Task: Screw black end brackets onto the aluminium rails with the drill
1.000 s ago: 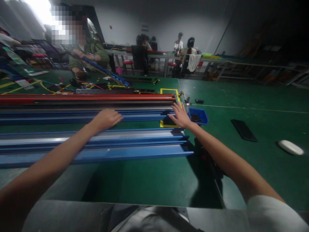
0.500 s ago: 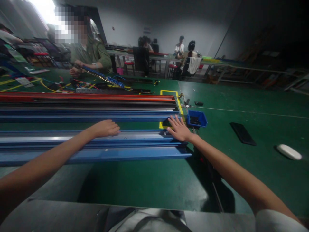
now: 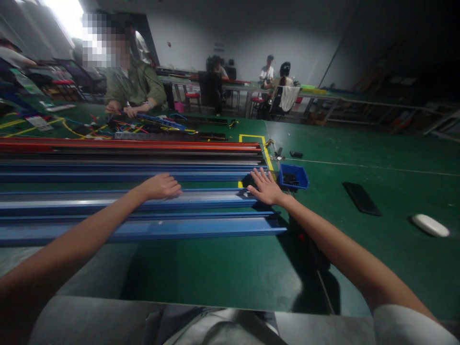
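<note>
Across the green table lies a long blue rail [image 3: 212,197] with a pale inner channel. My left hand [image 3: 160,187] is on its far edge, fingers bent together over the rail and the thumb hidden. My right hand [image 3: 266,189] rests at the rail's right end, its fingers spread wide and the palm down. Nearer to me is a second blue rail [image 3: 201,228], parallel to the first, with a strip of green table between them. Beyond my hands lies another blue rail [image 3: 108,176].
Red rails [image 3: 143,144] and dark ones lie farther back. A blue bin [image 3: 301,178] with black parts stands right of my right hand. Farther right are a black phone-like slab [image 3: 361,198] and a white rounded case [image 3: 430,225]. Opposite, a co-worker [image 3: 138,86] handles wiring.
Both my hands have shifted slightly away from me, and the rail under them has moved away too, widening its gap to the near rail. The co-worker has lowered a blue strip onto the table.
</note>
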The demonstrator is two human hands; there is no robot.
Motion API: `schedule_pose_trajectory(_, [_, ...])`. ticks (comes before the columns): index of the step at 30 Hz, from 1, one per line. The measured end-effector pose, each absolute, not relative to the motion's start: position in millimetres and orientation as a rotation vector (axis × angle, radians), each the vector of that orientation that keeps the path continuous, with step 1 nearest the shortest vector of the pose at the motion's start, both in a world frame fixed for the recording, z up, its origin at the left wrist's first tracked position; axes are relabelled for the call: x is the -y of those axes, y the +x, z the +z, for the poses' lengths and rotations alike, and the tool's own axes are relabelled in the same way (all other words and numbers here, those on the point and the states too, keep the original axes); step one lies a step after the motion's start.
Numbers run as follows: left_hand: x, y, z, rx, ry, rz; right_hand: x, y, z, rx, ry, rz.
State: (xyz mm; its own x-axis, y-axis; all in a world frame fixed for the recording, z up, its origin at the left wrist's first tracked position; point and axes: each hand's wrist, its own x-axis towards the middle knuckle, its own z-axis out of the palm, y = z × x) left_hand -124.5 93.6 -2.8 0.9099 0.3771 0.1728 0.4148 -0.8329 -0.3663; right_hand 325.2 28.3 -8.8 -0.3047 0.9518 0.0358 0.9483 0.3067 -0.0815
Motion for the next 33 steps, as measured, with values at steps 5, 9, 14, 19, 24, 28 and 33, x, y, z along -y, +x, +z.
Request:
schedule_pose_trajectory(5, [-97, -125, -2, 0.574, -2.656, -0.162, -33, 326, -9, 2.485, -1.810, 0.061])
schedule_pose_trajectory(9, [-103, -123, -3, 0.625, -2.681, -0.173, -39, 327, -11, 2.483, -1.807, 0.047])
schedule_pose_trajectory(14, [-110, -121, -5, 0.699, -2.685, -0.166, -43, 329, -12, 2.476, -1.800, 0.043])
schedule_pose_trajectory(19, [-117, -121, -6, 0.677, -2.609, -0.083, -47, 330, -11, 2.480, -1.799, 0.053])
schedule_pose_trajectory(24, [-122, -120, -5, 0.735, -2.609, -0.104, -51, 330, -11, 2.482, -1.802, 0.067])
schedule_pose_trajectory(28, [-127, -121, -6, 0.774, -2.574, -0.063, -53, 330, -11, 2.476, -1.806, 0.070])
schedule_pose_trajectory(33, [-136, -122, -8, 0.807, -2.540, -0.018, -56, 331, -11, 2.469, -1.798, 0.060])
